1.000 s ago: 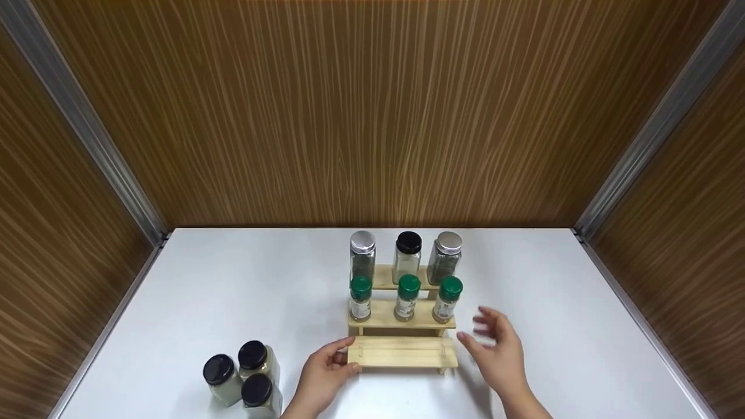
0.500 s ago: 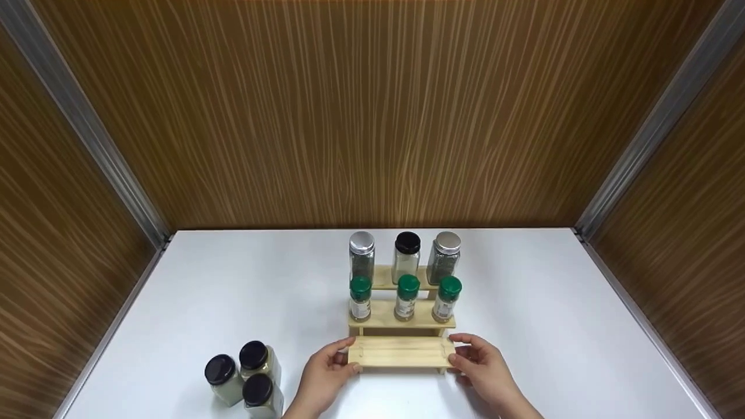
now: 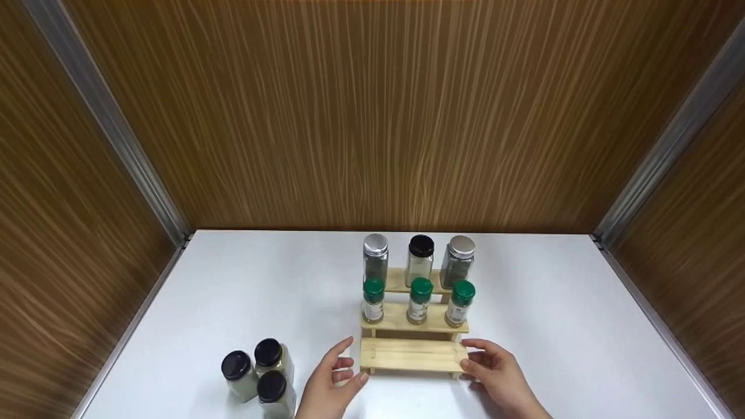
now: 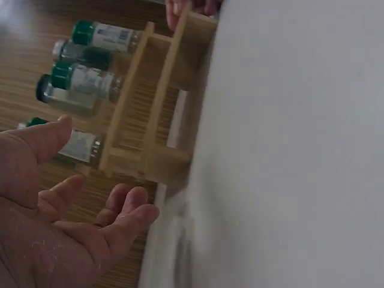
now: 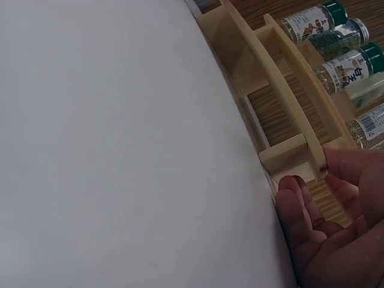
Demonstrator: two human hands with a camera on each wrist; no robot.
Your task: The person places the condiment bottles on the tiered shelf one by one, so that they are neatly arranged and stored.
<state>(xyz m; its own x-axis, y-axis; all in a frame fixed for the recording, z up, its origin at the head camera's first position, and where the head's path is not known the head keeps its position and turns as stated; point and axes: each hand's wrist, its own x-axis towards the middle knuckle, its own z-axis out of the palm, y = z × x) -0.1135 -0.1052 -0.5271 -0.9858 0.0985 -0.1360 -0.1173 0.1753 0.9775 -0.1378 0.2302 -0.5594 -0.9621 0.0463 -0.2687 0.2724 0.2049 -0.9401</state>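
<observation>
A three-tier wooden spice rack (image 3: 414, 355) stands on the white table, its lowest shelf bare. My right hand (image 3: 499, 372) pinches the right end of that shelf between thumb and fingers; the right wrist view shows the thumb against the shelf board (image 5: 282, 78). Beside the left end, my left hand (image 3: 330, 387) is spread with a gap to the wood and holds nothing. Green-capped spice jars (image 3: 419, 302) fill the middle shelf. On the top shelf are two silver-capped jars (image 3: 458, 262) with a black-capped jar (image 3: 419, 259) between them.
Three black-capped jars (image 3: 238, 372) stand grouped on the table (image 3: 262, 279) left of my left hand. Wood-grain panels (image 3: 372, 116) enclose the table at the back and both sides, with metal strips (image 3: 134, 151) at the corners.
My right hand came in from the right and took hold of the lowest shelf's right end. The left hand let go of the left end and opened. The head view shifted slightly.
</observation>
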